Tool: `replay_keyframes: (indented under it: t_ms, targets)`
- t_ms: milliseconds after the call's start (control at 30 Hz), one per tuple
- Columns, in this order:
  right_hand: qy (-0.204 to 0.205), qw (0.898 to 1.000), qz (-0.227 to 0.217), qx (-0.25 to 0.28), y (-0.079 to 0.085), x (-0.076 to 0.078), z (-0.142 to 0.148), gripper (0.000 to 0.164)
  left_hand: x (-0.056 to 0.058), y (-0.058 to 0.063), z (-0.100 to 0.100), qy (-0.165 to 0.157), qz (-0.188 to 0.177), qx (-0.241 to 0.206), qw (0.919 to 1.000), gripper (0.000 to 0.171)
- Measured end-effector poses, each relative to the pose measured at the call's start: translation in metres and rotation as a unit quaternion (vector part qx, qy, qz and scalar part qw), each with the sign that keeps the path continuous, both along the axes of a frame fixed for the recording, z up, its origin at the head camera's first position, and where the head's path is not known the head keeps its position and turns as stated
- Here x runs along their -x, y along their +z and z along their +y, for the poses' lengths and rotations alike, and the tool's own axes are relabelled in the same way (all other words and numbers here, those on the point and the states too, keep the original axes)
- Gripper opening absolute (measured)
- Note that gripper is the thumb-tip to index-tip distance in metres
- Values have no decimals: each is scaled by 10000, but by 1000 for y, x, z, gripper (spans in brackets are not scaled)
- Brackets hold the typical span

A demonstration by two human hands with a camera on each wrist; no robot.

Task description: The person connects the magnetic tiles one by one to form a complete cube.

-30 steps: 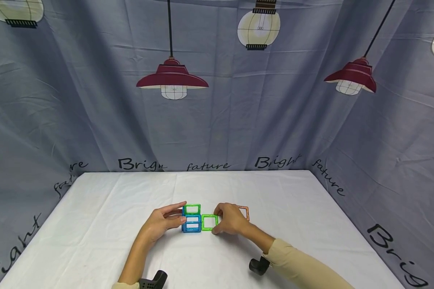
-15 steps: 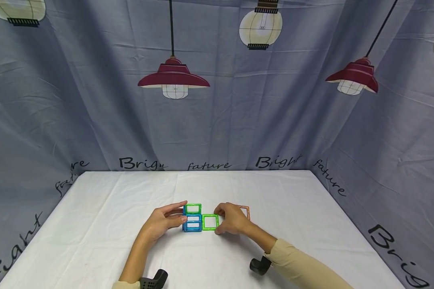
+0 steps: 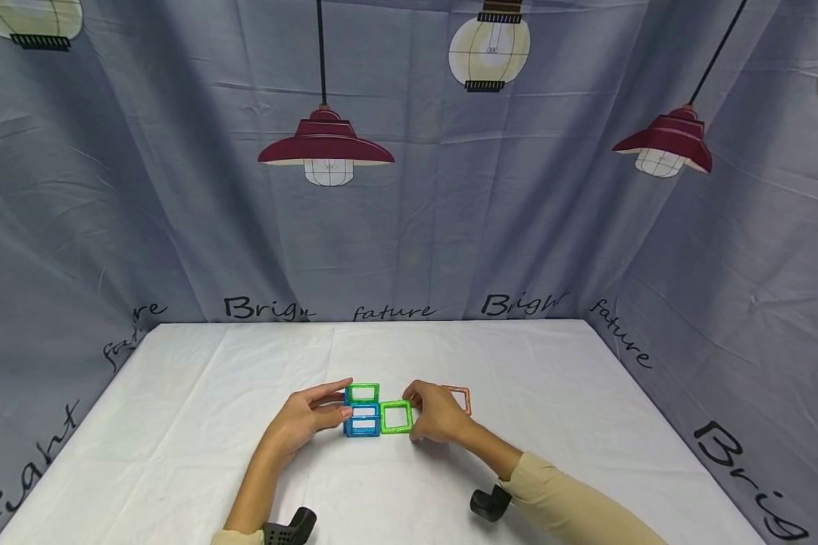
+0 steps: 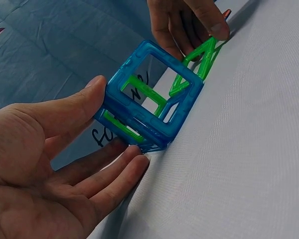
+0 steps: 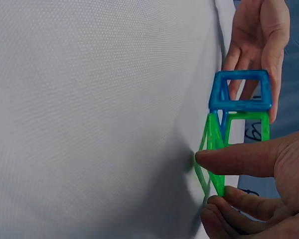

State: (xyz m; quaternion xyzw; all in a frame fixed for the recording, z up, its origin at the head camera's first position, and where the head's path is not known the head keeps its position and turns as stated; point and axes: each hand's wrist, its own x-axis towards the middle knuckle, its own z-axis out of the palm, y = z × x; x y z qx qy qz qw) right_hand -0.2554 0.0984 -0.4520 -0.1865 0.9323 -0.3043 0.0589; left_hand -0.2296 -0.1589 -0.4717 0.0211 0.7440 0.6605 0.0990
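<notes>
On the white table, my left hand [image 3: 293, 425] holds the left side of a small cube-like frame of blue magnetic tiles [image 4: 185, 119], thumb and fingertips on its edges. A green magnetic tile [image 3: 363, 400] lies at the back of this frame. My right hand [image 3: 439, 412] pinches the right edge of another green square tile [image 3: 396, 430], whose left edge meets the blue frame. In the right wrist view, this tile stands tilted, and a second green edge [image 5: 202, 174] shows close to the table. The right-hand fingers partly hide it.
An orange tile [image 3: 467, 401] lies behind my right hand, partly hidden by it. White cloth [image 3: 177, 454] covers the table. Grey-blue curtains [image 3: 409, 242] printed with lamps surround it at the back and sides. A black wrist device [image 3: 489, 502] sits by the right sleeve.
The green tile's right side has risen slightly from the table between the right thumb and fingers, which have shifted a little. The left hand and blue frame stay in place.
</notes>
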Motion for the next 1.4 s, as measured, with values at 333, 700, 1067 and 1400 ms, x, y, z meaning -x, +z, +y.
replay_keyframes:
  t_ms: [333,700,1067,1400]
  targets:
    - [97,9994,-234,225,18,1,-1,56,1,2,0,124,-48,-51,9999,58]
    - [127,9953,-492,818,32,2,-13,55,1,4,0,157,-71,26,9998,55]
    - [142,9909,-609,1189,28,1,-24,52,-1,1,-1,-23,-59,-43,10000,60]
    - [68,9904,-605,1245,26,1,-23,50,1,0,0,-33,-88,-78,9999,61]
